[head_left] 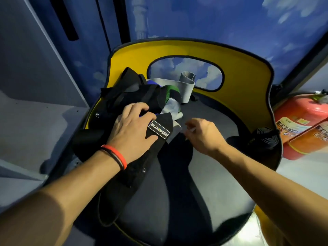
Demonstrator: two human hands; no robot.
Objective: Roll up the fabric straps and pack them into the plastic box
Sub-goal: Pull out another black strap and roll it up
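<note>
So, head cam only: the straps are all heaped on the left side of the chair seat point(177, 192), which is dark, with a yellow backrest point(248, 71) behind it. The left hand point(133, 128) sits right on top of the pile point(124, 96), with its fingers curled over the heap and its thumb below the white-edged label point(158, 130), so it's gripping the long black strap point(127, 183) there. That strap runs out from under the hand, down and left along the seat. The right hand point(202, 134) is just beside the pile's near edge with its fingers loosely curled, and there's something small and pale at the fingertips. Honestly I can't tell if it's holding anything. Counting what I can make out: one gray strap point(184, 84) looped at the back, one green bit point(171, 91) and one rolled black strap point(264, 139) well apart at the seat's right edge. There's also what looks like a second black roll point(87, 137) left of the wrist. Two wristbands point(115, 155), and two fire extinguishers point(298, 112) on the floor to the right.
</note>
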